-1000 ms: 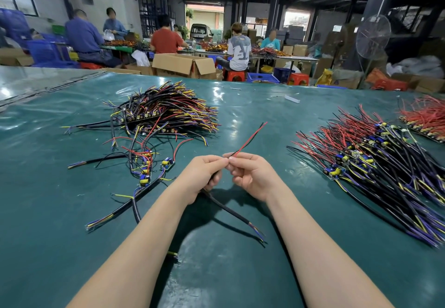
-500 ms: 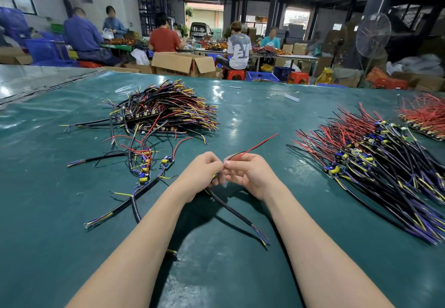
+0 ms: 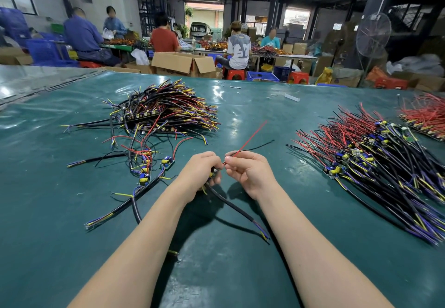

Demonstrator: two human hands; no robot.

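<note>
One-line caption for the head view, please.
Left hand grips a black cable while right hand pinches a red wire over a green table.

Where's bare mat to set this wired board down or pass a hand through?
Bare green mat runs between the left wire pile and the right wire pile, beyond the left hand and right hand. More lies near-left, short of the loose boards, and right of the right forearm. Crowded: around the loose boards and the far-right red bundle.

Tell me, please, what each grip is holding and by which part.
The left grip holds a wired circuit board by its body; the right grip pinches its red wire and black wire near the board.
</note>
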